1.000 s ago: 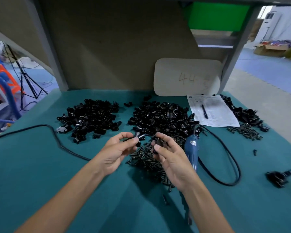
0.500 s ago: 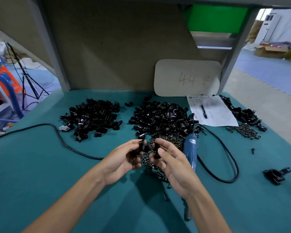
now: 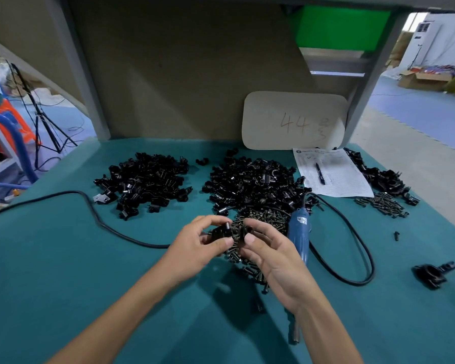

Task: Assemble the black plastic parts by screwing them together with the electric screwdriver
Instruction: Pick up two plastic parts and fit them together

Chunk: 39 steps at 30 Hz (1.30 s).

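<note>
Teal matting covers the counter (image 3: 63, 271), with a drab panel behind it and a pale board (image 3: 294, 120) marked "44" leaning against that panel. Standing close, I see the person's two bare forearms reaching in over the near edge.

The left grip (image 3: 195, 245) is curled round a black plastic part (image 3: 221, 232), thumb under it and fingers over the top. The right grip (image 3: 273, 256) pinches a smaller black piece (image 3: 247, 229) between thumb and forefinger. The two pieces are held just beside each other above a heap of dark screws (image 3: 263, 216); I cannot tell whether they touch.

The electric screwdriver (image 3: 300, 235), blue-bodied, lies on the counter just to the right of the right grip with no hand on it. Its near end is hidden behind the right forearm, and its black cord (image 3: 363, 258) loops out to the right.

Behind the screws sits a large pile of black parts (image 3: 252, 185), with a second pile (image 3: 145, 182) well to the left and a third (image 3: 384, 179) at the far right, next to a smaller scatter of screws (image 3: 384, 204). A printed sheet (image 3: 334, 174) with a pen (image 3: 320, 173) on it lies between the middle and right piles. Another black cable (image 3: 90, 203) snakes across the left side. One black part (image 3: 431, 275) sits alone near the right edge.
</note>
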Available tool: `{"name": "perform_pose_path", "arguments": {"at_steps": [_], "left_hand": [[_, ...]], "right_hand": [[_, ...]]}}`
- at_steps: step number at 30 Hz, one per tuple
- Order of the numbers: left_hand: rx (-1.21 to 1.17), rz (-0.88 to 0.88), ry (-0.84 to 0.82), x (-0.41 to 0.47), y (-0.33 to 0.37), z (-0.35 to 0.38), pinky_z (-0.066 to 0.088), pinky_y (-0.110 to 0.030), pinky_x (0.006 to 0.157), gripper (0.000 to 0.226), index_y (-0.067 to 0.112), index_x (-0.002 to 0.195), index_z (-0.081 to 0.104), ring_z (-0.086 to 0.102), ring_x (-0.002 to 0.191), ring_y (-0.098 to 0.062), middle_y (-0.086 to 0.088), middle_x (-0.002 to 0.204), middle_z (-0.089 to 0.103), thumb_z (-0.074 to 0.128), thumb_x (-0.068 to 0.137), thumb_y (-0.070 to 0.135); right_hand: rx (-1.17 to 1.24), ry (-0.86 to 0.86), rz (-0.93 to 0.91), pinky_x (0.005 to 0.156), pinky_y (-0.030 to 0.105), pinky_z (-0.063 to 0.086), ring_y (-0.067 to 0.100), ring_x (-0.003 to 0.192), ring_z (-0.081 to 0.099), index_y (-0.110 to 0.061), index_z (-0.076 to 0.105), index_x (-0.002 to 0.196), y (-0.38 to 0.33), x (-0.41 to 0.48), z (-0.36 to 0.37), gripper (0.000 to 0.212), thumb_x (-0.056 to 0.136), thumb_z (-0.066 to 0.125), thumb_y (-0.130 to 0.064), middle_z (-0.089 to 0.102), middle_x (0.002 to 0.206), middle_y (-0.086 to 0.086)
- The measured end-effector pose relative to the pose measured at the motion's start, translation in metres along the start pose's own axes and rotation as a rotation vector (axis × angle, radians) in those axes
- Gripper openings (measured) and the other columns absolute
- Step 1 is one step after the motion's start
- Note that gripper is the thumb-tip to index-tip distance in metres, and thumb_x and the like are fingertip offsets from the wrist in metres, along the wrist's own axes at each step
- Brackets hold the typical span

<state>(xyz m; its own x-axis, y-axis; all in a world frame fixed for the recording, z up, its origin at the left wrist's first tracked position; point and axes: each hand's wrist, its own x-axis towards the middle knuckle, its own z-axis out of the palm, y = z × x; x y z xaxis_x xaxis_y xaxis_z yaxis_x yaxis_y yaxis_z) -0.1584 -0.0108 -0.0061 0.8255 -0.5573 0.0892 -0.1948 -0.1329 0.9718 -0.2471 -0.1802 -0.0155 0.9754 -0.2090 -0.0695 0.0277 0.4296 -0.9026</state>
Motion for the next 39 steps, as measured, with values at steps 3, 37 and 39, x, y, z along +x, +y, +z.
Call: {"name": "perform_pose_path", "arguments": {"at_steps": [3, 37, 39], "left_hand": [[0.19, 0.103, 0.024, -0.003, 0.0, 0.002, 0.052, -0.02, 0.077, 0.031, 0.035, 0.114, 0.07, 0.064, 0.082, -0.003, 0.016, 0.111, 0.065, 0.08, 0.087, 0.025], [0.292, 0.178, -0.084, -0.009, -0.005, 0.015, 0.039, -0.004, 0.089, 0.035, 0.064, 0.134, 0.037, 0.053, 0.121, 0.007, 0.034, 0.127, 0.054, 0.04, 0.099, 0.067], [0.311, 0.174, -0.083, -0.008, -0.007, 0.014, 0.039, -0.003, 0.088, 0.038, 0.065, 0.135, 0.035, 0.053, 0.12, 0.008, 0.032, 0.127, 0.056, 0.038, 0.098, 0.071]], "right_hand": [[0.021, -0.032, 0.011, 0.089, 0.024, 0.056, 0.018, 0.102, 0.073, -0.014, 0.071, 0.125, 0.001, 0.0, 0.003, 0.036, 0.089, 0.071, -0.016, 0.077, 0.11, 0.008], [0.064, 0.045, 0.019, 0.083, 0.029, 0.059, 0.021, 0.089, 0.073, -0.016, 0.075, 0.108, 0.007, 0.001, 0.019, 0.032, 0.083, 0.077, -0.035, 0.072, 0.104, 0.012], [0.072, 0.052, 0.022, 0.082, 0.029, 0.059, 0.021, 0.087, 0.073, -0.013, 0.074, 0.108, 0.007, 0.001, 0.019, 0.028, 0.086, 0.075, -0.032, 0.072, 0.102, 0.012]]}}
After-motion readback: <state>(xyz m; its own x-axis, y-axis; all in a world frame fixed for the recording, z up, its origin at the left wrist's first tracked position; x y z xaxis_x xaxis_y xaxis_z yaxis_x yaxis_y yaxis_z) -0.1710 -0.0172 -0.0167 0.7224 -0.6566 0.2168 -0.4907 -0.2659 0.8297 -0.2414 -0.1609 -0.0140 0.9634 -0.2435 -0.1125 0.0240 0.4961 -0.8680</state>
